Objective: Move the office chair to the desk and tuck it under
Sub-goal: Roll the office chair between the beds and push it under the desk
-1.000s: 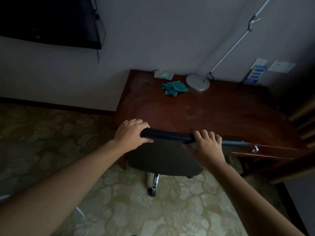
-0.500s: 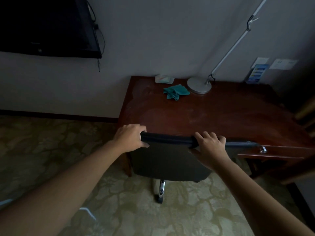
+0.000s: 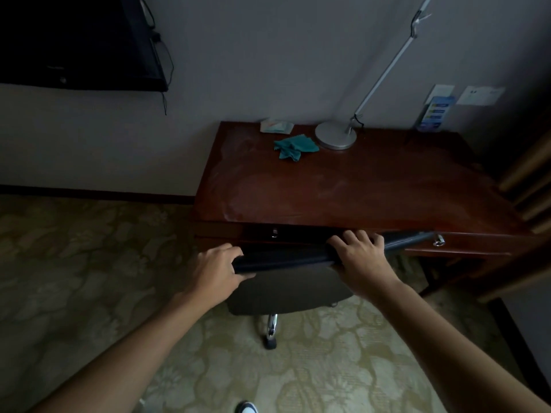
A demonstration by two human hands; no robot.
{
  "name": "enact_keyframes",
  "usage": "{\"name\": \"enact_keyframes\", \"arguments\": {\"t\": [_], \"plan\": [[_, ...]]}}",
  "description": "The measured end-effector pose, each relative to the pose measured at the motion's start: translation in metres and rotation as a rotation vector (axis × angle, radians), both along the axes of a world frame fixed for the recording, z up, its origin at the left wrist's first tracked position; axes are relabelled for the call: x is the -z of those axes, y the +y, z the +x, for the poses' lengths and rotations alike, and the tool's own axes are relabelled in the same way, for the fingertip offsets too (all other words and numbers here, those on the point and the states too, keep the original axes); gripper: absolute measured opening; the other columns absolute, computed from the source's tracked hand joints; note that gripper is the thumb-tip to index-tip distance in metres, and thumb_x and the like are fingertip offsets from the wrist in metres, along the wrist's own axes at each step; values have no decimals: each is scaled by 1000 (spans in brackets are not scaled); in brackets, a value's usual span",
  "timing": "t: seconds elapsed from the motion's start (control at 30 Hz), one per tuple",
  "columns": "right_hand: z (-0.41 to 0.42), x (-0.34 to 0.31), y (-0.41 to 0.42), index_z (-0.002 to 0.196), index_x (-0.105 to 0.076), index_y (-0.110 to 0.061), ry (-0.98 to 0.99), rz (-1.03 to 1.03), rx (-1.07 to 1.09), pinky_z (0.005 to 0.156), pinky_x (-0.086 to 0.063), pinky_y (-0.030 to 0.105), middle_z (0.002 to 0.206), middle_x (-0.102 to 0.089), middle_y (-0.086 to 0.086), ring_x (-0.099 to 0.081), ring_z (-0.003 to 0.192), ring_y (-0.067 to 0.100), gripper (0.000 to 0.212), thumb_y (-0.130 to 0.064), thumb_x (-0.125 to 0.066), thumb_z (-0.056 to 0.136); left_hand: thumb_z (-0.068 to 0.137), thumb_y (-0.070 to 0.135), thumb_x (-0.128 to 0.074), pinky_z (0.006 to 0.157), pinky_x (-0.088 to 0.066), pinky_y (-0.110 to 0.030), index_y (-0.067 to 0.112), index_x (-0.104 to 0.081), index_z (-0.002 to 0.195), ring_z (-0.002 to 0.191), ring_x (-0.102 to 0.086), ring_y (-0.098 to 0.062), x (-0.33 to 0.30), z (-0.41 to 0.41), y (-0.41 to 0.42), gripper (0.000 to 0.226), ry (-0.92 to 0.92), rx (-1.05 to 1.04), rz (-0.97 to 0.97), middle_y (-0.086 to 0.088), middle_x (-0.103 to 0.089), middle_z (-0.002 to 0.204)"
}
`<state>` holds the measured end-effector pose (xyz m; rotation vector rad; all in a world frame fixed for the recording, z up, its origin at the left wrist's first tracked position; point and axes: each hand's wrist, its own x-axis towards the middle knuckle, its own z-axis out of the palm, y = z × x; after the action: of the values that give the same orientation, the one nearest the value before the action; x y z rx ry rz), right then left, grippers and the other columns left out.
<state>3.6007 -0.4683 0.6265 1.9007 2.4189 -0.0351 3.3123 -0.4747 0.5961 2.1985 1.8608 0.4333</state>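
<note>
The dark office chair (image 3: 286, 287) stands right at the front of the reddish wooden desk (image 3: 357, 189), its backrest top just below the desk's front edge. My left hand (image 3: 219, 269) grips the left end of the backrest's top rim. My right hand (image 3: 359, 257) grips that rim further right. The seat is hidden behind the backrest and under the desk. One chrome leg with a caster (image 3: 270, 332) shows on the carpet below the backrest.
On the desk lie a teal cloth (image 3: 295, 146), a small packet (image 3: 275, 126) and a silver lamp base (image 3: 335, 135). A dark TV (image 3: 77, 43) hangs on the wall at left. Wooden furniture (image 3: 524, 186) stands at right. Patterned carpet (image 3: 89, 263) covers the floor.
The chair has rolled forward toward the desk with both hands on its backrest. The view has pulled back, so the desk front and its drawer lock now show.
</note>
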Motion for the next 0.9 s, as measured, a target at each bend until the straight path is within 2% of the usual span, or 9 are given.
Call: {"name": "enact_keyframes", "arguments": {"t": [0.13,0.2,0.4,0.57,0.73,0.9], "plan": [[4,-3,9,131,-46,-24,17,36,-18,92,-33,47,118,-57,4,-49,110,28,48,-48,-56,90,70,53,-78,60,-51,-30,33,-64,80,69,-59,-9,-6,4,16,26,3,-14,-46,14,-57,76],[-1,-3,17,128,-46,-23,13,55,-42,89,-35,47,115,-58,5,-52,107,28,46,-48,-56,90,70,54,-78,62,-54,-33,33,-65,80,69,-59,-7,-6,-2,27,27,4,-33,-58,15,-58,77],[-14,-1,46,114,-52,-19,10,131,-22,84,-38,48,103,-62,6,-57,96,30,37,-43,-63,87,68,54,-79,54,-46,-26,36,-64,78,66,-55,0,-10,-16,66,26,16,-8,-49,18,-56,74],[-32,-2,75,115,-50,-19,33,153,26,86,-38,48,104,-62,6,-56,97,29,33,-34,-64,89,71,49,-79,65,-50,-34,34,-65,82,72,-58,-6,-23,-25,111,23,2,20,-115,14,-58,79],[-41,5,86,107,-54,-18,-3,201,46,83,-42,47,94,-64,5,-59,89,28,26,-26,-67,87,72,49,-78,58,-46,-29,34,-65,81,70,-55,-4,-20,-35,132,21,30,82,-87,13,-56,77],[-40,5,85,116,-49,-17,17,169,61,88,-38,47,105,-61,6,-56,98,29,30,-28,-62,91,72,48,-79,55,-40,-27,34,-64,79,68,-53,-3,-19,-35,131,21,15,89,-91,13,-54,75]]}}
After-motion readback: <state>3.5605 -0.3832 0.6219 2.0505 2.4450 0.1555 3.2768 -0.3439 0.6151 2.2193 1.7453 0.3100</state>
